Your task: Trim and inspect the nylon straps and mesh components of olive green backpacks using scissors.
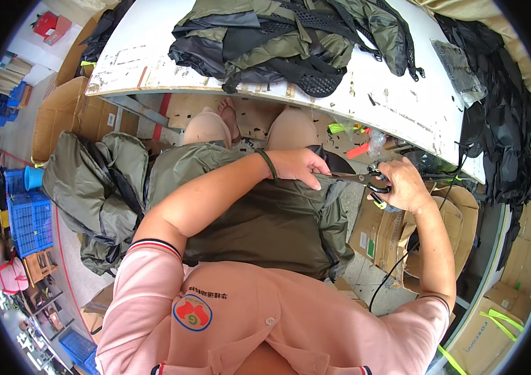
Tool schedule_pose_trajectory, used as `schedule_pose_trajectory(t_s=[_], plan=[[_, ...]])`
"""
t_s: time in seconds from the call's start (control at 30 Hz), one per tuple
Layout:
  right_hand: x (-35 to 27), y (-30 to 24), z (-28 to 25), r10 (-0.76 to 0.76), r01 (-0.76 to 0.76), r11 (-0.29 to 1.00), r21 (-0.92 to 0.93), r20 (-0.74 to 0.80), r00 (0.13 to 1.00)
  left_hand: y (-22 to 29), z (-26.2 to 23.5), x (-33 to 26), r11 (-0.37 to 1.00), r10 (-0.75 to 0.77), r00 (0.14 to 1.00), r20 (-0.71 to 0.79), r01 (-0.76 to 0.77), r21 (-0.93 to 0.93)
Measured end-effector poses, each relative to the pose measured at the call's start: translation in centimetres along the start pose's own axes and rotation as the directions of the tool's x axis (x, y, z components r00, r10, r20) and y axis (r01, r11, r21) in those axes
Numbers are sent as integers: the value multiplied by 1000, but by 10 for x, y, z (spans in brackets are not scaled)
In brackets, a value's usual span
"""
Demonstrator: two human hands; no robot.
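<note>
Spread over my lap is a large olive-green nylon piece [240, 215], seemingly part of a bag or garment. At its upper right edge, my left hand [293, 165] pinches the fabric between thumb and fingers. My right hand [405, 184] grips a pair of scissors [352, 178] by the dark handles. The scissor blades point left and reach the edge beside my left thumb. Whether they are cutting anything, I cannot tell. Another olive-green nylon bundle [93, 187] hangs to the left of my lap.
Ahead, a white table [131, 69] bears a heap of olive and black bags with mesh straps [278, 47]. Black fabric pieces [497, 112] hang at its right end. Cardboard boxes [444, 231] stand to my right, near a black cable [397, 265]. Blue crates [28, 219] stand far left.
</note>
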State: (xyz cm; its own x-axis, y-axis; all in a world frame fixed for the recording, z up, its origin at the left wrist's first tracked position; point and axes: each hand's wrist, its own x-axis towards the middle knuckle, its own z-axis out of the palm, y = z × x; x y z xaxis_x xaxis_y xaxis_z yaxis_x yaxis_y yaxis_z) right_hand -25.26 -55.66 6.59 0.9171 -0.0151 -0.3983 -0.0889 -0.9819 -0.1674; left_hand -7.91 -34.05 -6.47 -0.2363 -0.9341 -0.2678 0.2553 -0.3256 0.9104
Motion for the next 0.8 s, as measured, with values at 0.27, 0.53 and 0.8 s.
schedule_pose_trajectory(t_s=[0.27, 0.53, 0.8], plan=[[5, -1, 10, -69, 71, 994, 89, -23, 997, -2, 2, -2, 1000, 1, 999, 33, 0, -30], [5, 0, 19, -69, 73, 985, 154, -30, 997, -7, 5, 0, 997, 71, 997, 9, -71, -22], [2, -1, 22, -1, -5, 973, 231, 29, 1000, -5, 7, -1, 997, 63, 998, 20, -62, -44]])
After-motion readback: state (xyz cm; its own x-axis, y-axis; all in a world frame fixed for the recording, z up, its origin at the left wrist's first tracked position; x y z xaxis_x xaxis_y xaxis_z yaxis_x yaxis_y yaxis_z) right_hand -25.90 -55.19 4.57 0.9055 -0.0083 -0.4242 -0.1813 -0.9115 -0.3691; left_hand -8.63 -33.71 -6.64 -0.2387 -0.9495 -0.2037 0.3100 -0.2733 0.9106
